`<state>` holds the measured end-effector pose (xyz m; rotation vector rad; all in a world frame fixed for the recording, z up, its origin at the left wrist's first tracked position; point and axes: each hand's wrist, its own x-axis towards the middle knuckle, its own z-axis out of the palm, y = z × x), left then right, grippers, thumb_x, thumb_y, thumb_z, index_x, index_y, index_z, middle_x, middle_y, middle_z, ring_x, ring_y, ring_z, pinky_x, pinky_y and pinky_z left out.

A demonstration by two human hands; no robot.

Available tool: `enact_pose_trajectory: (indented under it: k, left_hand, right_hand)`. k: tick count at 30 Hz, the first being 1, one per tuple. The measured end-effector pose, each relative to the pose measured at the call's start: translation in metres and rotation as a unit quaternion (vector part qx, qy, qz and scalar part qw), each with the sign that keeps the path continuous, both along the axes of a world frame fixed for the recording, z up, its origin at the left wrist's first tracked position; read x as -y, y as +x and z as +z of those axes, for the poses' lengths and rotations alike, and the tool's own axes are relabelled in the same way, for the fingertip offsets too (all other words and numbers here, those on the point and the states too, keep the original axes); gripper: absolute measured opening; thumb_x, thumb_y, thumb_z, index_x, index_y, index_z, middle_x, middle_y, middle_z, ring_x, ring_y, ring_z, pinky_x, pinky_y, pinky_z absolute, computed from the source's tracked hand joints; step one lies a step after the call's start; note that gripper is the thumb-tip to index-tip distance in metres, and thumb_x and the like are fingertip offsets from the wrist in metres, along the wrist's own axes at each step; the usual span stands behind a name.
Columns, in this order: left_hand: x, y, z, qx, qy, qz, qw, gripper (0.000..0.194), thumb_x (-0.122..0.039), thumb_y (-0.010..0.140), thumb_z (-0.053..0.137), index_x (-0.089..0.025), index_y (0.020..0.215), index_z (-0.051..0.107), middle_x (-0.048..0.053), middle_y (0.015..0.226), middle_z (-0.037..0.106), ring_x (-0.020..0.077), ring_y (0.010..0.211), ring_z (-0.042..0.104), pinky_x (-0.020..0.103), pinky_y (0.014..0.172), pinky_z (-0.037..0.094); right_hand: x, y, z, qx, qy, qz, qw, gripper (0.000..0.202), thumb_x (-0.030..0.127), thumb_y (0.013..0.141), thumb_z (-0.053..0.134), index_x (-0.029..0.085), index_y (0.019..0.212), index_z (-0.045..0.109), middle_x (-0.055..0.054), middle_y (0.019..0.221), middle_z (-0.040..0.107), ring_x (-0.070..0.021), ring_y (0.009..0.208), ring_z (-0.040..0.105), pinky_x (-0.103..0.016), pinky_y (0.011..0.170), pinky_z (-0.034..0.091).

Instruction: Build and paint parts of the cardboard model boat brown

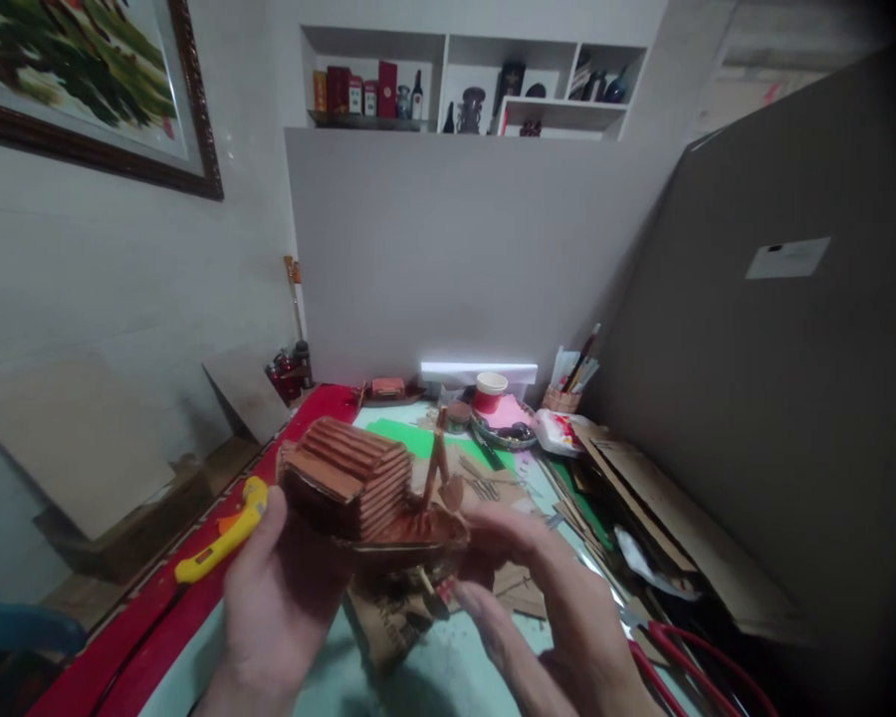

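Observation:
A brown model boat (373,498), made of what looks like corrugated cardboard, is held up above the table. It has a ridged cabin and thin upright posts near the bow. My left hand (288,597) supports the hull under the cabin end, its thumb up along the side. Curled around the bow end is my right hand (545,597), with the index finger at the rim and the thumb lower down. Below the bow, near that thumb, something small and dark with a reddish bit is too blurred to name. A yellow glue gun (228,538) lies just left of my left hand.
Cardboard scraps (388,627) and a green sheet (399,433) lie on the table. Behind are a red paper cup (490,394), a second small boat (389,389) and a pen holder (562,398). Red-handled scissors (706,662) and cardboard sheets (687,538) are at right.

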<state>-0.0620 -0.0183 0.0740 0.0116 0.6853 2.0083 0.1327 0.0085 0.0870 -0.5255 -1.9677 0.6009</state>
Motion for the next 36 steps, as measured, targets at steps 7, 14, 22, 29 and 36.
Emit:
enact_pose_trajectory:
  k: [7, 14, 22, 29, 36]
  left_hand:
    - [-0.003, -0.012, -0.016, -0.005, 0.071, -0.087, 0.994, 0.042, -0.036, 0.101, 0.040, -0.021, 0.100, 0.080, 0.015, 0.097, 0.081, 0.0336, 0.080, 0.078, 0.051, 0.064, 0.065]
    - [-0.002, -0.011, -0.011, 0.010, 0.105, -0.106, 0.989, 0.050, -0.036, 0.102, 0.035, -0.019, 0.092, 0.081, 0.015, 0.095, 0.081, 0.0310, 0.070, 0.077, 0.050, 0.055, 0.064]
    - [-0.001, -0.026, -0.017, -0.044, 0.073, -0.010, 0.996, 0.047, -0.029, 0.102, 0.031, -0.017, 0.107, 0.077, 0.017, 0.091, 0.081, 0.0350, 0.073, 0.078, 0.052, 0.056, 0.064]
    - [0.005, -0.041, -0.024, -0.058, 0.030, 0.023, 0.998, 0.039, -0.033, 0.097, 0.046, -0.022, 0.127, 0.067, 0.016, 0.091, 0.081, 0.0376, 0.075, 0.077, 0.054, 0.053, 0.064]
    - [0.009, -0.043, -0.023, -0.093, 0.009, 0.022, 0.995, 0.044, -0.035, 0.098, 0.040, -0.022, 0.135, 0.061, 0.018, 0.086, 0.080, 0.0377, 0.072, 0.077, 0.052, 0.051, 0.064]
  right_hand:
    - [-0.003, 0.010, -0.010, 0.008, 0.072, -0.035, 0.997, 0.022, 0.027, 0.099, 0.057, 0.027, 0.121, 0.059, -0.003, 0.096, 0.073, -0.0203, 0.084, 0.074, -0.021, 0.066, 0.063]
    - [0.000, 0.015, -0.008, 0.061, 0.052, 0.005, 0.997, 0.027, 0.017, 0.098, 0.058, 0.026, 0.123, 0.054, 0.002, 0.096, 0.069, -0.0114, 0.078, 0.068, -0.015, 0.075, 0.057]
    - [-0.007, 0.011, -0.022, 0.085, 0.110, 0.018, 0.990, 0.026, 0.009, 0.094, 0.060, 0.022, 0.116, 0.054, 0.000, 0.090, 0.066, -0.0128, 0.073, 0.064, -0.022, 0.068, 0.052]
    - [-0.018, 0.028, -0.044, 0.128, 0.039, -0.033, 0.990, 0.012, 0.015, 0.101, 0.050, 0.022, 0.106, 0.060, 0.001, 0.086, 0.065, -0.0117, 0.071, 0.063, -0.021, 0.065, 0.049]
    - [-0.051, 0.045, -0.022, 0.168, -0.013, -0.103, 0.980, 0.014, 0.025, 0.103, 0.050, 0.022, 0.098, 0.063, 0.002, 0.086, 0.067, -0.0130, 0.070, 0.062, -0.023, 0.062, 0.047]
